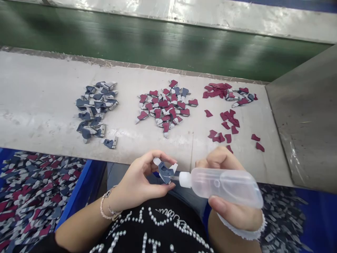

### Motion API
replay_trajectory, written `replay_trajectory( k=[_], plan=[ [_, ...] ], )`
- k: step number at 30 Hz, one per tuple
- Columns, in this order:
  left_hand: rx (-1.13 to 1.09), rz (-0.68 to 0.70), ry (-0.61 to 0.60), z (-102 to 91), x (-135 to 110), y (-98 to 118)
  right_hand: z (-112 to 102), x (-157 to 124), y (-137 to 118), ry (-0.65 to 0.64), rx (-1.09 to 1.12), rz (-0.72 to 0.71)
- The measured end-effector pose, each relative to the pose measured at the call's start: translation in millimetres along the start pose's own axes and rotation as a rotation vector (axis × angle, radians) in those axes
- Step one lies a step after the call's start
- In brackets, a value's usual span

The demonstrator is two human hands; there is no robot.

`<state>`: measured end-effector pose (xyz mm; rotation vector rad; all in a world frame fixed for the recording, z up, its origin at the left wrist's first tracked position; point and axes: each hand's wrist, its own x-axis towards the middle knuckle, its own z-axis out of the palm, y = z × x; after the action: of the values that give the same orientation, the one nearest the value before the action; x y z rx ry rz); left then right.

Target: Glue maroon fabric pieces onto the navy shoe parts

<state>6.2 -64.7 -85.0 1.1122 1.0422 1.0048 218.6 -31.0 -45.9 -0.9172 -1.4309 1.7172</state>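
Between the fingers and thumb of my left hand [139,179] is a small grey-blue plastic part [165,171] with pale ends, its hollow side facing up. My right hand [231,207] is wrapped round a clear squeeze bottle [226,186], tipped sideways. The bottle's white cap [185,179] points left, and its thin nozzle reaches the edge of the plastic part. Whether any liquid is coming out cannot be made out. Beyond my hands lies a group of parts with dark red tops [163,105]. Loose dark red pieces [229,119] are scattered to its right.
A pile of grey-blue parts [97,105] lies at left on the pale bench [39,102]. Blue bins hold many finished-looking red-topped parts [34,189] at lower left and grey parts [281,218] at lower right. A green belt [158,42] runs behind; a metal panel [305,123] stands right.
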Motion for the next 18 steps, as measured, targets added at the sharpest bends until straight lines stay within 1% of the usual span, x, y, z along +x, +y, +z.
replay_trajectory(
  k=[4,8,11,14,18],
  plan=[
    [0.071,0.022,-0.029,0.3,1.0,-0.3,1.8,3.9,-7.4,0.001,-0.167,0.008],
    [0.096,0.007,-0.041,1.1,2.3,-0.6,1.5,6.5,-12.1,-0.043,-0.278,-0.063],
    [0.112,-0.021,-0.052,0.9,2.8,-0.8,3.6,5.9,-9.6,0.016,-0.390,-0.130],
    [0.114,-0.030,-0.062,0.1,3.6,-1.4,7.1,3.3,-7.2,0.093,-0.484,-0.155],
    [0.169,-0.006,-0.063,0.0,4.3,-1.0,11.2,2.4,-8.0,0.068,-0.514,-0.142]
  ],
)
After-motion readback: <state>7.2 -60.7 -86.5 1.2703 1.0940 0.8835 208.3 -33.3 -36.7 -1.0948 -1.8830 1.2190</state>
